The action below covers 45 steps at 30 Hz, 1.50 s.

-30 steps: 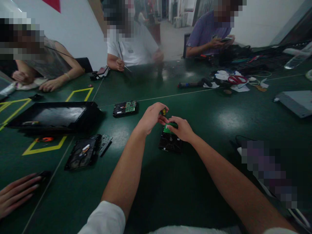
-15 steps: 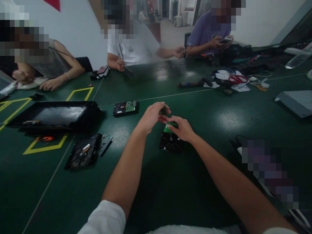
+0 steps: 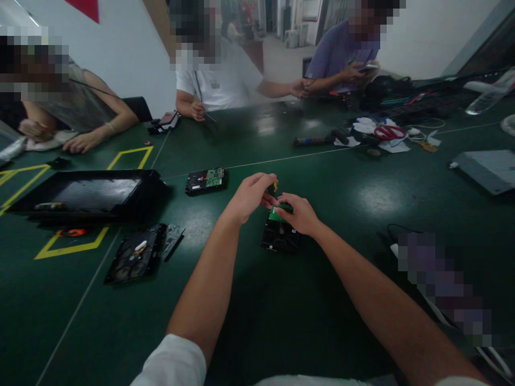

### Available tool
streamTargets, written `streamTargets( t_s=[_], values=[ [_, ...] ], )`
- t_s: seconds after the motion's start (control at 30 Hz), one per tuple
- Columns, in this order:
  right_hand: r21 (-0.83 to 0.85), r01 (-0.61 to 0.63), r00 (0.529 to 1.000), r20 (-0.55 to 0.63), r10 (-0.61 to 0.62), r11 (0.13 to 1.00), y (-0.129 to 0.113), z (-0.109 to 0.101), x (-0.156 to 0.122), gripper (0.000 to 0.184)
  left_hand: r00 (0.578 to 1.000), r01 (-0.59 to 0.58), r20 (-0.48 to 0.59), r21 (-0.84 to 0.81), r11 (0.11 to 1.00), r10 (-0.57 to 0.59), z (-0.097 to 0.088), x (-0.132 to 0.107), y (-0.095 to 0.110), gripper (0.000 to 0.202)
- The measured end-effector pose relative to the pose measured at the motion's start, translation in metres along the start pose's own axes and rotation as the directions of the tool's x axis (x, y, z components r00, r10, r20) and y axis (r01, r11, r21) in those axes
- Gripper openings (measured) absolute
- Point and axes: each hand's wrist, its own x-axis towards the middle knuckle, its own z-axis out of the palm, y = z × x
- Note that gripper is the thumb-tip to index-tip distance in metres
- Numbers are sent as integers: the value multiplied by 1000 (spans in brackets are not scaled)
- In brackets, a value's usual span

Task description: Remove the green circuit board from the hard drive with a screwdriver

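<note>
A black hard drive [image 3: 279, 237] with a green circuit board at its far end lies on the dark green table [image 3: 249, 300] in front of me. My left hand [image 3: 251, 194] is curled around a small tool with a yellow and black handle [image 3: 274, 186], held upright over the drive's far end. My right hand [image 3: 298, 213] rests on the drive's far end, fingers pinched together on the green board.
Another hard drive [image 3: 206, 179] lies farther back. An opened drive [image 3: 139, 259] and a black tray [image 3: 86, 192] are at left, over yellow floor-tape marks. Three other people sit along the far side. Red scissors [image 3: 389, 132] and a grey box [image 3: 486, 169] are at right.
A hand that rested at the lower left edge one second ago is gone. The person in white across the table has stretched an arm to the right. My hands stay over the drive.
</note>
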Motion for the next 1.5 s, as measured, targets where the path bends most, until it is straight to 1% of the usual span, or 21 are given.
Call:
streamTargets(
  t_s=[0.1, 0.23, 0.43, 0.53, 0.7, 0.87, 0.97, 1.1, 1.23, 1.4, 1.5],
  values=[
    [-3, 4, 1000, -7, -4, 1000, 1, 1, 0, 24, 999, -4, -43, -3, 1000, 4, 0, 1, 0, 23],
    [-5, 3, 1000, -1, -3, 1000, 2, 1, 0, 25, 995, -5, -104, 13, 1000, 6, 0, 2, 1, 25],
    [-11, -19, 1000, 19, 19, 1000, -2, -3, -1, 25, 993, -34, -113, 91, 995, 45, -1, 2, 0, 27],
    [-12, -36, 999, 26, 36, 999, -4, -4, -2, 26, 993, -28, -109, 76, 997, 36, -1, 2, 1, 26],
    [-12, -36, 999, 17, 37, 999, -4, -4, -3, 23, 990, -18, -140, 15, 1000, 20, 2, 1, 1, 22],
    [3, -43, 999, 25, 43, 999, -6, -6, -4, 22, 983, -36, -179, 29, 999, 41, 3, 4, -3, 24],
    [4, -49, 999, 24, 49, 999, -7, -8, -4, 21, 982, -55, -179, 57, 997, 64, 1, 5, -5, 23],
    [-5, -48, 999, 21, 48, 999, -9, -9, -4, 20, 986, -68, -148, 70, 995, 78, 0, 5, -5, 24],
    [-2, -42, 999, 20, 42, 999, -7, -8, -4, 21, 989, -64, -133, 46, 997, 69, -1, 4, -4, 26],
    [-4, -35, 999, 14, 35, 999, -3, -5, -3, 20, 990, -48, -131, -16, 999, 45, -1, 3, -3, 24],
    [-5, -29, 1000, 9, 29, 1000, -1, -3, -2, 21, 991, -48, -127, -9, 999, 46, -1, 4, -3, 24]
  ],
)
